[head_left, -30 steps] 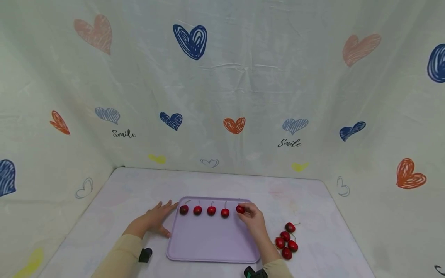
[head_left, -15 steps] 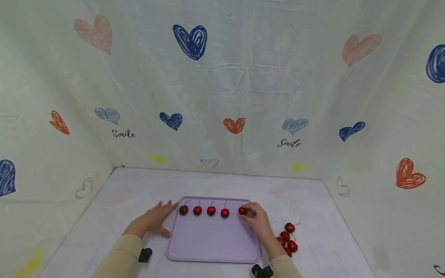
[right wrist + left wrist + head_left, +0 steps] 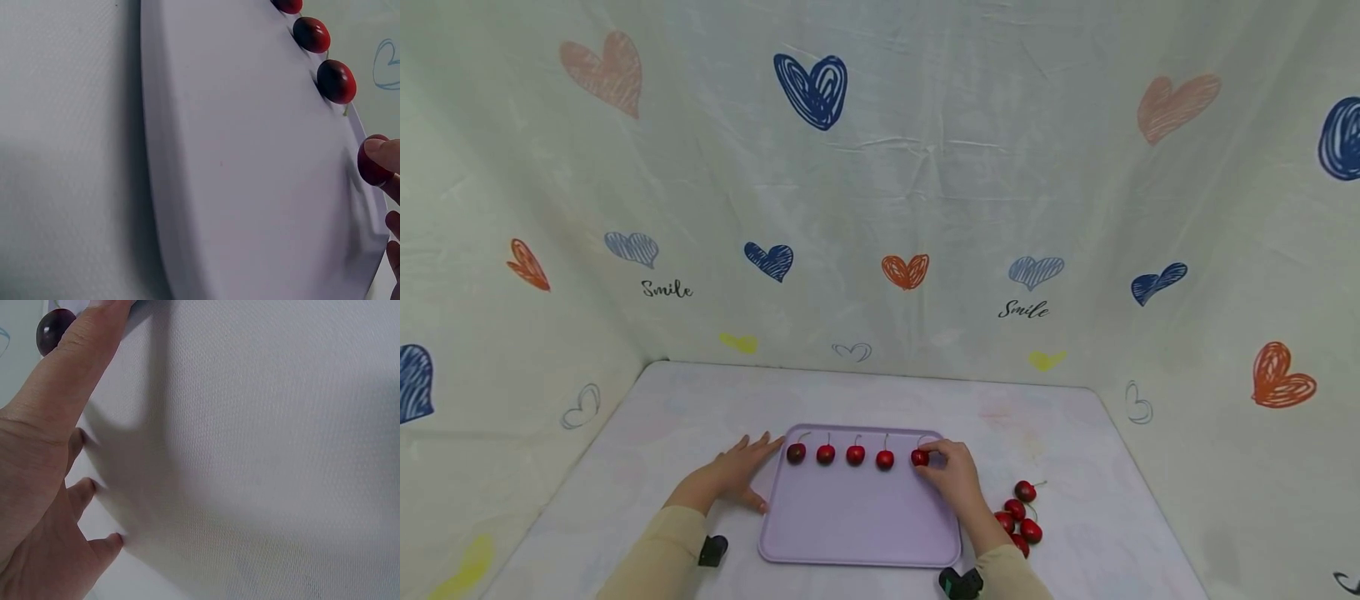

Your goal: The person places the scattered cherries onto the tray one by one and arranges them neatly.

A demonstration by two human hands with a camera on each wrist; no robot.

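A pale purple tray point(image 3: 861, 517) lies on the table, and along its far side several dark red cherries point(image 3: 855, 455) stand in a row with stems pointing away. At the right end of that row my right hand point(image 3: 951, 477) pinches another cherry point(image 3: 372, 164) between thumb and fingers; in the right wrist view it is at the right edge, close to the tray's far corner. My left hand point(image 3: 737, 473) has its fingers spread and touches the tray's left edge. In the left wrist view a dark cherry point(image 3: 55, 331) shows beyond the left thumb.
On the table to the right of the tray sits a loose cluster of several cherries point(image 3: 1030, 531), partly hidden by the right forearm. A white curtain point(image 3: 880, 183) printed with hearts hangs behind and beside the table point(image 3: 700, 400).
My right hand, with the pinched cherry, shifted slightly right and then a little back left and nearer. The left hand and the other cherries in the row stayed put.
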